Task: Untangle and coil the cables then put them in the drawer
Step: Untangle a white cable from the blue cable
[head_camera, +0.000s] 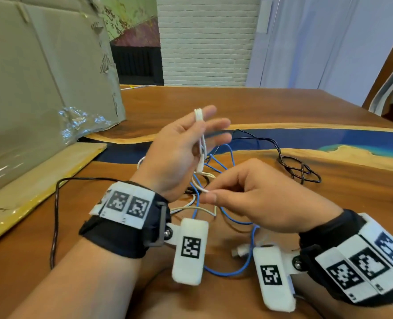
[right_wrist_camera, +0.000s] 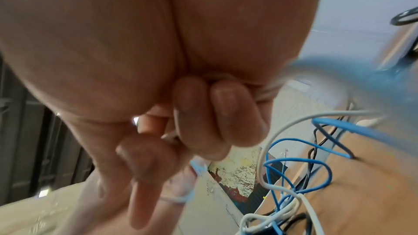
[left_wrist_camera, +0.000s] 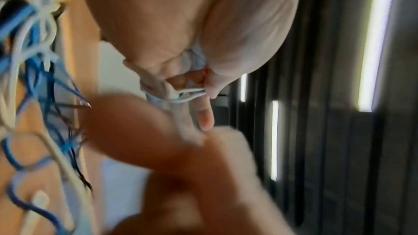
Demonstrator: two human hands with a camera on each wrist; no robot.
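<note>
While wound only part way: white cable (head_camera: 199, 125) looped round the straight fingers (head_camera: 210, 110) of the left hand (head_camera: 179, 153), raised above the table (head_camera: 248, 104).
Left hand: fingers extended as a former, thumb seemingly pressing the loops; blurred in the wrist view, so grip uncertain.
Right hand (head_camera: 260, 199): pinching the white cable's free run between thumb and fingertip, other fingers curled.
Rest of the cables: blue cable (head_camera: 227, 271), black cable (head_camera: 299, 166) and cream strands heaped together on the table beneath both hands.
Snag risk: free run dropping into the heap; pulling hard likely to tighten a knot or drag the blue cable up.
Slip risk: loops perched near the fingertips; slackening tension likely to let them slide off and spring apart.
Drawer: not in view; cardboard box (head_camera: 41, 77) at left.
</note>
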